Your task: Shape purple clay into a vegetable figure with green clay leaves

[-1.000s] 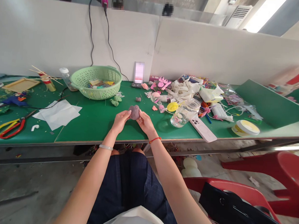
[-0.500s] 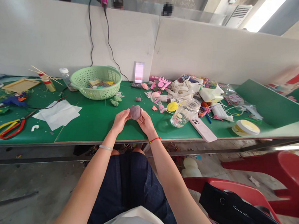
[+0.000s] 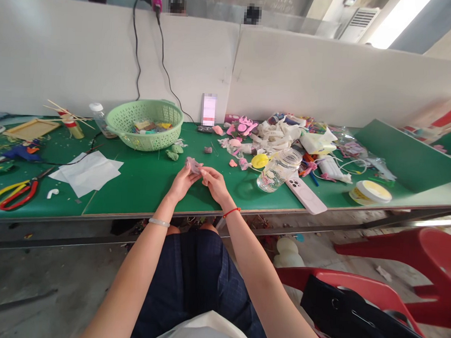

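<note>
Between my hands, over the green tabletop (image 3: 152, 185), is a soft greyish-purple lump of modelling clay (image 3: 193, 165). My left hand (image 3: 183, 181) is closed round its left and lower side. With thumb and fingers pinched, my right hand (image 3: 214, 182) grips the lump's right edge. Fingers cover part of the clay. Beyond my hands lies a small purple clay piece (image 3: 208, 150). Green clay pieces (image 3: 174, 151) lie near the basket, and a small pink clay piece (image 3: 233, 163) sits to the right.
A green basket (image 3: 143, 143) stands back left, near white paper (image 3: 91, 174) and red-yellow pliers (image 3: 18, 193). On the right are a clear jar (image 3: 280, 169), a pink phone (image 3: 308, 194), a yellow-lidded tub (image 3: 370, 193) and piled wrappers (image 3: 278, 134). A phone (image 3: 209, 110) leans against the partition.
The clay has tilted and moved slightly left and up. Its broad rounded face no longer shows. My right hand has shifted from holding its side to pinching its edge.
</note>
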A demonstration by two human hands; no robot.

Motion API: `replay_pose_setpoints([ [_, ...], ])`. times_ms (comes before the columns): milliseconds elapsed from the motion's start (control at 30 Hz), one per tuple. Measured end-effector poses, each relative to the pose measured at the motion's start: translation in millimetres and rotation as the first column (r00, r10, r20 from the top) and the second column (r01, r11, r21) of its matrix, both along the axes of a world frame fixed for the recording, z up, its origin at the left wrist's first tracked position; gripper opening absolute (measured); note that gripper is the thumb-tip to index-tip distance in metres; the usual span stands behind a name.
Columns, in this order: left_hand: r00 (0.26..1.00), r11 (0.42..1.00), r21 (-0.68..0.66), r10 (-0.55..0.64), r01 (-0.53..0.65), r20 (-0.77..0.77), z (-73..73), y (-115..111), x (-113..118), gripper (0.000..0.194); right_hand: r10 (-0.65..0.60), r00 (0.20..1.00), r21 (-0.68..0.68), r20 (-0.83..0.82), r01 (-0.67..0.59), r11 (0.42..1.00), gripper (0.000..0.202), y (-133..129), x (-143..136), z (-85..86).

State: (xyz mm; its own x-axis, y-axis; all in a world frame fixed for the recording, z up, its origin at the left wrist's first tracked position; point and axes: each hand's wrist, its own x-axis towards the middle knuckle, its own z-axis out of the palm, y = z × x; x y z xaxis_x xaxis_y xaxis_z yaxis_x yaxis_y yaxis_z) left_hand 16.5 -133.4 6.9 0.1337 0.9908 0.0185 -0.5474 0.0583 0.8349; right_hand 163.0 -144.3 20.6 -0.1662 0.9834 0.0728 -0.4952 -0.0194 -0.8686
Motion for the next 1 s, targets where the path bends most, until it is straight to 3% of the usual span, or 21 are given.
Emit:
replay_pose_setpoints([
  [100,0.999,0.999,-0.035,-0.034,0.035,0.034,3.1,-1,-2,0.047,0.21,0.976,-0.046,-0.064,-0.214,0.976,0.026,-4,5,3.8],
  [233,0.995,0.995,-0.001,-0.097,0.097,0.027,7.4,-5,-4,0.056,0.49,0.87,-0.087,-0.046,-0.492,0.866,0.024,-7,9,6.0],
  [300,0.993,0.993,0.014,-0.119,0.118,0.025,8.8,-6,-4,0.059,0.507,0.86,-0.093,-0.055,-0.51,0.855,0.027,-7,9,6.2],
  [433,0.995,0.997,-0.007,-0.078,0.078,0.065,9.9,-6,-6,0.054,0.344,0.925,-0.095,-0.163,-0.361,0.928,0.039,-5,12,7.6],
  [500,0.995,0.998,-0.021,-0.05,0.052,0.088,10.2,-5,-6,0.05,0.314,0.927,-0.103,-0.206,-0.34,0.935,0.042,-5,15,8.3],
  [567,0.995,0.998,-0.022,-0.051,0.054,0.09,11.0,-5,-4,0.049,0.411,0.893,-0.109,-0.186,-0.434,0.894,0.037,-6,17,8.1],
  [700,0.991,0.992,-0.005,-0.126,0.126,0.049,13.9,-8,-1,0.055,0.639,0.765,-0.111,-0.08,-0.643,0.757,0.03,-8,20,5.7],
  [867,0.974,0.973,0.053,-0.226,0.226,-0.014,17.9,-14,-1,0.058,0.61,0.787,-0.113,-0.088,-0.617,0.779,0.031,-7,19,5.0],
  [1000,0.972,0.969,0.065,-0.237,0.237,-0.015,17.2,-14,-1,0.056,0.603,0.793,-0.155,-0.089,-0.609,0.778,0.028,-6,17,7.0],
])
